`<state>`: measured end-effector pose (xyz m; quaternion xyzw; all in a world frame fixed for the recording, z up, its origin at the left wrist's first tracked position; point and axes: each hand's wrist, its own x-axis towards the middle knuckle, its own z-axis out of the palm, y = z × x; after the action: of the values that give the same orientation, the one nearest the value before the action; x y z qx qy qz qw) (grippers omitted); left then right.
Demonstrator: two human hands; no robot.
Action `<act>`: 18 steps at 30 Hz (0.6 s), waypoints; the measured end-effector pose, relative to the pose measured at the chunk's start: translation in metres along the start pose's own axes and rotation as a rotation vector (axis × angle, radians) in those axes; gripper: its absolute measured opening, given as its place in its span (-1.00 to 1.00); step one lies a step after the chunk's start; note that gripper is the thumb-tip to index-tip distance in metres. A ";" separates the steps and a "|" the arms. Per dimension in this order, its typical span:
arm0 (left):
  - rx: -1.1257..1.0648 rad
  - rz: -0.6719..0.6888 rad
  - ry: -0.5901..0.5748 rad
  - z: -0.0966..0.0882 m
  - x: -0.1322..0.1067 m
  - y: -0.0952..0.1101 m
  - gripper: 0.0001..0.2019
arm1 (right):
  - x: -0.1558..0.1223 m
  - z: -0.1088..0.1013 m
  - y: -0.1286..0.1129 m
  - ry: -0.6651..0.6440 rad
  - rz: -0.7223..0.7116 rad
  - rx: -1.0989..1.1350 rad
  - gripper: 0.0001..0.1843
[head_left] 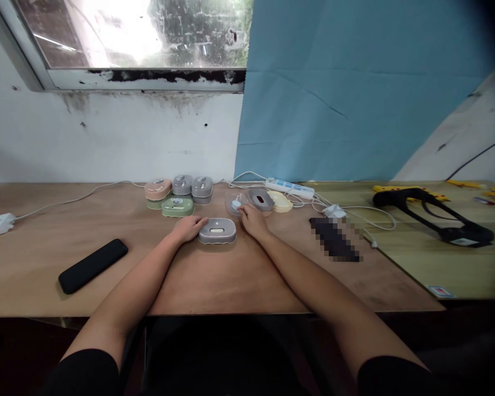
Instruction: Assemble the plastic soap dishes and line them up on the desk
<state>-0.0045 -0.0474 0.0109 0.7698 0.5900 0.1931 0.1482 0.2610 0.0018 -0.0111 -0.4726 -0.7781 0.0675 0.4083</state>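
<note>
The left hand (188, 228) was in there, its fingertips on the left rim of a grey oval plastic box with a pale central slot (217, 235), set on the brown tabletop (231, 280) between the forearms; whether it gripped, I couldn't tell! Across went the view to the right hand (253, 220), thumb and forefinger pinched on the edge of a clear plastic lid with a round white label (232, 203). Just beyond lay a grey oval piece with a dark reddish opening (266, 198), a pale yellow scalloped piece (281, 202) beside it. Beyond the left hand, pink, grey and green lidded boxes (177, 207) clustered; nearer, left, a black oblong device (93, 266) lay flat.
</note>
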 end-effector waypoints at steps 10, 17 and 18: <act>0.006 0.010 -0.012 0.001 0.000 -0.001 -0.43 | -0.004 -0.005 -0.015 0.221 -0.050 0.093 -0.72; -0.102 0.057 0.258 0.002 -0.001 -0.005 -0.42 | -0.015 -0.007 -0.033 0.292 -0.274 0.221 -0.75; -0.123 0.079 0.320 0.001 -0.002 -0.004 -0.38 | -0.017 -0.008 -0.035 0.298 -0.287 0.225 -0.74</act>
<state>-0.0083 -0.0480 0.0080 0.7414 0.5623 0.3547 0.0913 0.2465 -0.0328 0.0009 -0.3133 -0.7561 0.0244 0.5740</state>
